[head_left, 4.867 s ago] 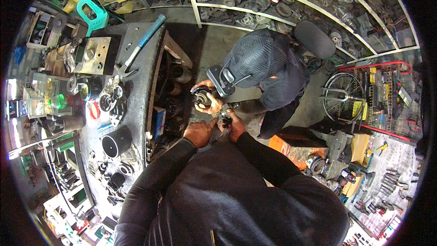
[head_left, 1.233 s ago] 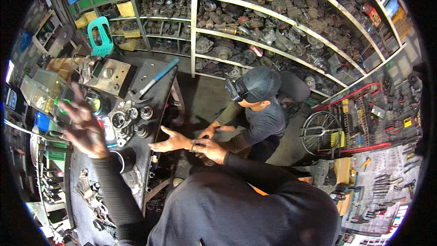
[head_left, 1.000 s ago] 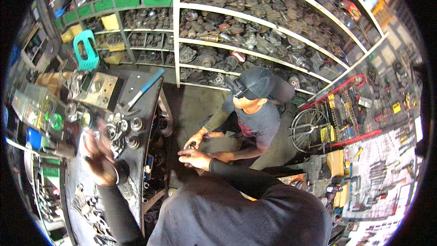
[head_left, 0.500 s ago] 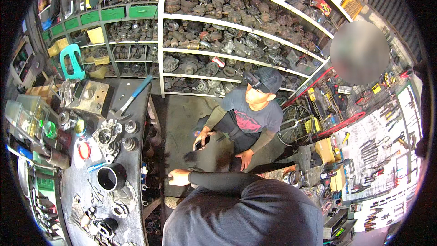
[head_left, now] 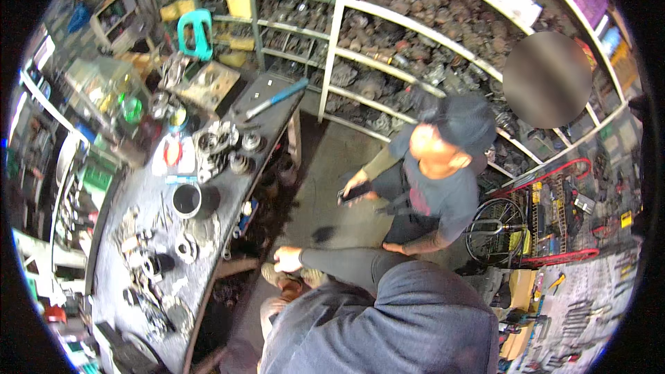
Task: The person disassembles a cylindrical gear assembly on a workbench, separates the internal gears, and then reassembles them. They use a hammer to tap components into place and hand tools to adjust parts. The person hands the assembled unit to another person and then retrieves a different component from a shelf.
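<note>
My right arm, in a black sleeve, reaches leftward across the front of my dark grey shirt. At its end, my right hand [head_left: 287, 260] hangs above my shoes [head_left: 312, 277], beside the workbench [head_left: 228, 225]. Its fingers look curled in and nothing shows in them, though the picture is blurred. A patch of bare skin shows at the lower left of my shirt, but I cannot make out my left hand. Facing me, a co-worker in a dark cap [head_left: 471, 121] crouches low, holding a phone [head_left: 355, 195] in one hand.
On the workbench lie a blue-handled hammer [head_left: 277, 99], a dark metal cylinder [head_left: 187, 201], gears [head_left: 241, 163] and loose metal parts. Shelves [head_left: 388, 69] packed with used parts stand behind the co-worker. A wheel [head_left: 497, 228] and a tool board [head_left: 582, 312] are at right.
My view has swung to the right and tilted, so the bench and shelves sit differently. The co-worker holds the phone out further and appears more upright. My right hand stays low beside the bench.
</note>
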{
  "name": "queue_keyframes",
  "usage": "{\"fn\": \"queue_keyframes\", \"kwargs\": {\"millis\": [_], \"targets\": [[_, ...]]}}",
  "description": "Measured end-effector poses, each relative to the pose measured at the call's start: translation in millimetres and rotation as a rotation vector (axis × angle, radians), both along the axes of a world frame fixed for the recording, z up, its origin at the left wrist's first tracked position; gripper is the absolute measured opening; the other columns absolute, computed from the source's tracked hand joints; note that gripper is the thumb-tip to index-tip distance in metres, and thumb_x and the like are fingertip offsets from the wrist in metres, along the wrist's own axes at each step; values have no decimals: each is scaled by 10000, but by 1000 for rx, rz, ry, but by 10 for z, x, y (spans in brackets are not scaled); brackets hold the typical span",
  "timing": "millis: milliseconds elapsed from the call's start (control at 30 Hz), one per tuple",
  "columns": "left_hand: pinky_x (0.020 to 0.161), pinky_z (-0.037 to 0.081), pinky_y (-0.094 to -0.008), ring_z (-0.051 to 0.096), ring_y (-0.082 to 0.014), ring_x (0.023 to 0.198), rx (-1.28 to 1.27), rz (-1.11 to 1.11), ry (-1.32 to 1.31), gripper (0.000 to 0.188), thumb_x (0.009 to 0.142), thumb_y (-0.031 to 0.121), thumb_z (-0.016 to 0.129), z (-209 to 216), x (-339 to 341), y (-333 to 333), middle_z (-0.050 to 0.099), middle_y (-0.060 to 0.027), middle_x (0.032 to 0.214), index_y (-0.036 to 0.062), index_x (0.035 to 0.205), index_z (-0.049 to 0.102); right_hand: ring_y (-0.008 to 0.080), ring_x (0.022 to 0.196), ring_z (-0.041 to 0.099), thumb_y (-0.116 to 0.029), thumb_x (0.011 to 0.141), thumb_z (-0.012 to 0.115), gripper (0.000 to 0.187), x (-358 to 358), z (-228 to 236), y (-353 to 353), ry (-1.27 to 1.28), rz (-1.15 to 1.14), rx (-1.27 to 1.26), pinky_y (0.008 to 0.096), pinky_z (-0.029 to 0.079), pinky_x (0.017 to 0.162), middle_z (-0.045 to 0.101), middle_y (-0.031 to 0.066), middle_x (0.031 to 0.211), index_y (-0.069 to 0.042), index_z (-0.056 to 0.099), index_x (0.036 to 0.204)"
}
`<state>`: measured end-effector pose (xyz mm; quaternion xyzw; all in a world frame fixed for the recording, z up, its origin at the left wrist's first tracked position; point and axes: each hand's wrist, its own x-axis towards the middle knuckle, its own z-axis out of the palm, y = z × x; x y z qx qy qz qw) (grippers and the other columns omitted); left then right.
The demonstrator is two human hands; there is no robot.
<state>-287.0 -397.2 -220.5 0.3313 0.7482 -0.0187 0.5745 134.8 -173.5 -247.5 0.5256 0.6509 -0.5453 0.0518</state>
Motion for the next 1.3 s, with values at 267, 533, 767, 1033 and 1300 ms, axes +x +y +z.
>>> {"fn": "queue_keyframes", "kwargs": {"millis": [267, 533, 767, 1033, 1300], "targets": [[664, 611, -397, 720, -236, 802, 29, 155, 28, 622, 966, 303, 846, 10, 129, -1078, 757, -135, 1081, -16, 1451, 625, 385, 1437, 614, -451, 952, 725, 746, -185, -118, -566, 4, -48, 32, 440, 471, 1221, 647, 251, 1534, 28, 624, 1516], [651, 603, -392, 709, -226, 783, 42, 306, 40, 611, 969, 300, 841, -83, -352, -1992, 754, -128, 1055, -19, 1445, 630, 419, 1391, 640, -496, 956, 660, 679, -105, -109, -770, -217, 62, 159, 486, 505, 1175, 676, 280, 1465, 12, 722, 1402], [640, 595, -388, 700, -218, 766, 71, 490, 84, 601, 972, 296, 836, -216, -1347, -2943, 752, -122, 1032, -21, 1440, 634, 428, 1325, 681, -500, 955, 674, 588, -226, -618, -1160, -512, 179, 62, 516, 545, 1078, 742, 284, 1328, 12, 808, 1212], [627, 587, -383, 690, -209, 746, -15, 616, 117, 590, 975, 292, 831, -402, -1864, -3790, 749, -115, 1005, -24, 1434, 638, 394, 1443, 606, -437, 970, 707, 699, -1490, -381, -1406, -327, 98, 133, 464, 482, 1205, 638, 266, 1530, 20, 646, 1496], [614, 578, -378, 679, -199, 727, -26, 631, 30, 580, 978, 289, 826, -505, -1582, -3659, 746, -107, 979, -26, 1428, 642, 415, 1392, 643, -399, 884, 828, 1239, -1247, 605, -560, -562, -190, 134, 443, 547, 1117, 612, 317, 1535, 12, 48, 1755]]}}
